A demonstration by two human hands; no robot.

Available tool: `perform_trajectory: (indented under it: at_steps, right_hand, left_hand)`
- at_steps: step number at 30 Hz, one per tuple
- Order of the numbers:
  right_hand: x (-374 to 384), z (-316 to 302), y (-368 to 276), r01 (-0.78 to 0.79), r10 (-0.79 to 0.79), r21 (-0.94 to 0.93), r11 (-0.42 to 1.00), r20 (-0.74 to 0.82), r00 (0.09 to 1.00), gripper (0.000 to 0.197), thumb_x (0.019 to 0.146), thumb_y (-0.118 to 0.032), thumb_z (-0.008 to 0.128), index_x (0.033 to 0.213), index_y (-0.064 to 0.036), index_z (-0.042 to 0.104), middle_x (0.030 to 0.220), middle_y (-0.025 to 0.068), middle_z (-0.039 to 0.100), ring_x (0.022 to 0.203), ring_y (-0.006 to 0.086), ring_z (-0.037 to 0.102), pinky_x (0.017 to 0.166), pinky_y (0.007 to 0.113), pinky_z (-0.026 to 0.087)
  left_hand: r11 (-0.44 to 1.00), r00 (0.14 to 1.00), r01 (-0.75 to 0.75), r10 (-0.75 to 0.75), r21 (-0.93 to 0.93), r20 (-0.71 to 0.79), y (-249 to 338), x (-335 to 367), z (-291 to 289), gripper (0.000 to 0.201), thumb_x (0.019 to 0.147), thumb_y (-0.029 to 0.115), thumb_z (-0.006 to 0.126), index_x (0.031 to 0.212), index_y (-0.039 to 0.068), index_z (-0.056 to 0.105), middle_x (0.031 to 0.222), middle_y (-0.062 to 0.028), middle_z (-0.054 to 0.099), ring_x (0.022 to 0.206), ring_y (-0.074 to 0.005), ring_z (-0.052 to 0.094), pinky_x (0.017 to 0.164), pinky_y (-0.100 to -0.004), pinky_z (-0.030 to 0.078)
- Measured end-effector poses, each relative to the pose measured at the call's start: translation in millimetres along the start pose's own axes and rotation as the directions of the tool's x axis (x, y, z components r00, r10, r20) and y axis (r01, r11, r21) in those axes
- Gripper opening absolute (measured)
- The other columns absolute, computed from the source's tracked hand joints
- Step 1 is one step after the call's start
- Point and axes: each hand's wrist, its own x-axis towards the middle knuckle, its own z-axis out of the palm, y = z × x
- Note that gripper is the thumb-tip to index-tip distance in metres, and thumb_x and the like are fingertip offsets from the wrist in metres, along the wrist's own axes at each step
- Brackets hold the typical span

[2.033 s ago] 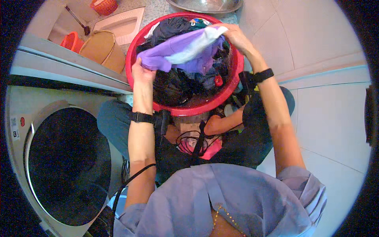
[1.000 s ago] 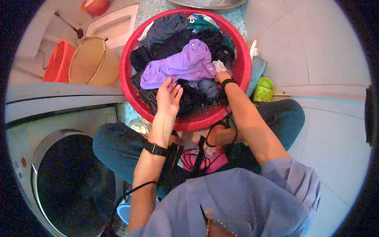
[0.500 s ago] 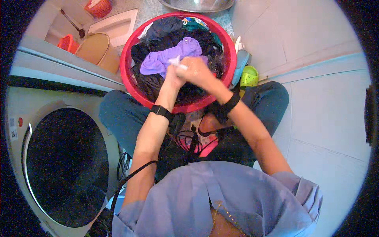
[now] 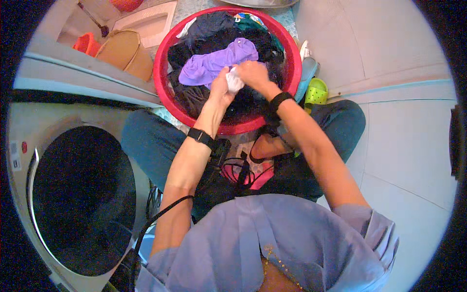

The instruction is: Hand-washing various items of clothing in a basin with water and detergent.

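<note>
A small bunched white cloth (image 4: 234,81) is gripped between my two hands, over the near half of a red tub (image 4: 162,92). My left hand (image 4: 221,88) is closed on its left side, thumb upward. Closed on the upper right part of the cloth is my right hand (image 4: 254,76), knuckles up. Whether the cloth is a sock or something else I cannot tell. Just beyond my hands a purple garment (image 4: 206,65) lies on top of dark wet clothes (image 4: 209,34) that fill the tub.
To the left stands a front-loading washing machine (image 4: 82,199). A tan bin (image 4: 121,51) and an orange container (image 4: 87,45) are at far left. A metal basin (image 4: 262,2) lies beyond the tub. Green clogs (image 4: 317,91) and a blue slipper (image 4: 306,78) rest along the right wall.
My hands have moved slightly apart, and more of the white cloth shows between them. The tub sits a little further right and higher in the picture.
</note>
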Motion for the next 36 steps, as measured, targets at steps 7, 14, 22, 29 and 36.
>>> perform_trajectory:
  at_steps: [7, 14, 22, 29, 36]
  right_hand:
    - [6, 44, 115, -0.469, 0.501, 0.204, 0.860, -0.154, 0.852, 0.043, 0.077, -0.042, 0.051, 0.095, -0.0035, 0.057, 0.083, 0.0229, 0.058, 0.078, 0.0395, 0.057, 0.069, 0.047, 0.047]
    - [-4, 124, 95, -0.227, 0.239, -0.074, 0.971, 0.299, 0.924, 0.040, 0.075, -0.036, 0.051, 0.103, -0.0072, 0.056, 0.106, 0.0192, 0.055, 0.093, 0.0333, 0.056, 0.082, 0.045, 0.042]
    - [3, 55, 84, -0.570, 0.510, 0.215, 0.793, 0.276, 0.814, 0.048, 0.058, -0.042, 0.068, 0.081, -0.0009, 0.062, 0.086, 0.0190, 0.061, 0.085, 0.0325, 0.059, 0.076, 0.040, 0.046]
    - [-15, -56, 1, 0.008, -0.117, 0.771, 0.637, 0.086, 0.989, 0.031, 0.070, -0.032, 0.062, 0.075, -0.0022, 0.059, 0.071, 0.0120, 0.061, 0.067, 0.0264, 0.059, 0.062, 0.036, 0.046]
    - [-52, -52, -85, 0.246, -0.145, 0.485, 0.839, -0.236, 0.961, 0.031, 0.078, -0.032, 0.048, 0.085, -0.0035, 0.059, 0.075, 0.0230, 0.057, 0.081, 0.0370, 0.055, 0.062, 0.044, 0.046]
  left_hand:
    - [0.975, 0.956, 0.057, 0.009, 0.215, -0.293, 11, -21, -3, 0.042, 0.086, 0.022, 0.046, 0.124, 0.006, 0.035, 0.126, -0.0153, 0.035, 0.111, -0.0323, 0.042, 0.089, -0.0425, 0.042]
    - [0.985, 0.972, 0.073, -0.036, 0.156, -0.231, 0, -20, -23, 0.039, 0.086, 0.021, 0.045, 0.122, 0.008, 0.037, 0.122, -0.0118, 0.042, 0.106, -0.0287, 0.046, 0.089, -0.0416, 0.041]
    - [0.986, 0.976, 0.148, -0.134, 0.072, -0.172, -1, -26, -23, 0.047, 0.087, 0.021, 0.041, 0.130, 0.007, 0.029, 0.129, -0.0146, 0.036, 0.114, -0.0289, 0.040, 0.094, -0.0390, 0.037]
    - [0.972, 0.970, 0.194, -0.210, -0.131, -0.121, 5, -5, 2, 0.045, 0.091, 0.035, 0.030, 0.115, -0.003, 0.038, 0.113, -0.0205, 0.046, 0.106, -0.0349, 0.045, 0.093, -0.0456, 0.036]
    - [0.943, 0.951, 0.296, -0.277, -0.148, 0.138, 20, 3, -14, 0.046, 0.089, 0.035, 0.032, 0.113, -0.003, 0.044, 0.108, -0.0176, 0.054, 0.101, -0.0301, 0.052, 0.092, -0.0396, 0.038]
